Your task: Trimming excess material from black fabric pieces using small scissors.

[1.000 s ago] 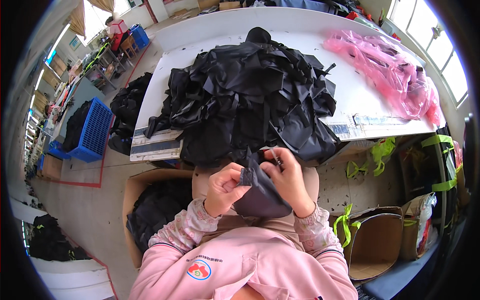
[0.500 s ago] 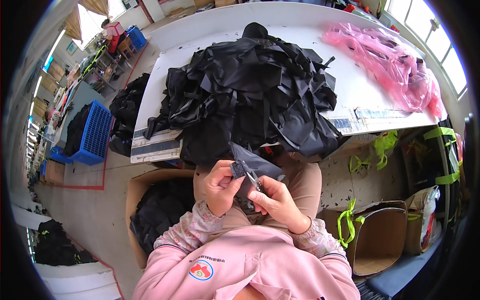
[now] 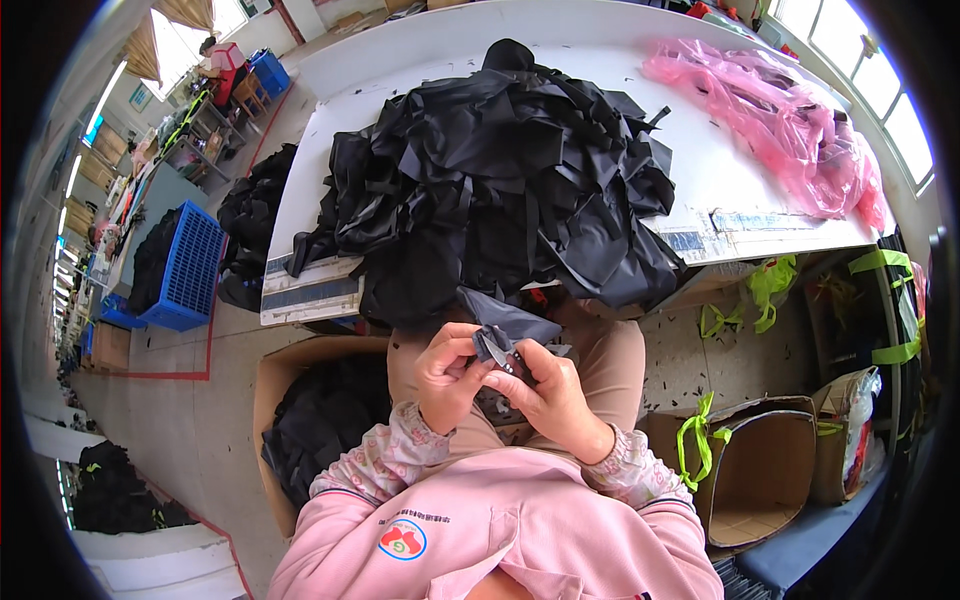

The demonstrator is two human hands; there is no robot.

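Note:
My left hand pinches the folded edge of a black fabric piece above my lap. In my right hand is a small pair of metal thread snips, its blades lying against the folded edge beside my left fingertips. Both hands are close together, with the right thumb near the left one. The loose part of the piece spreads away toward the table. Just beyond it, a large heap of black fabric pieces covers the middle of the white table and hangs over its front edge.
A pink plastic bag lies on the table's right side. By my left leg stands a cardboard box of black fabric; an open carton is at my right. Further left are a blue crate and a seated person.
My right hand and the snips have moved slightly up and left, closer to my left hand. The folded edge has turned a little between my fingers.

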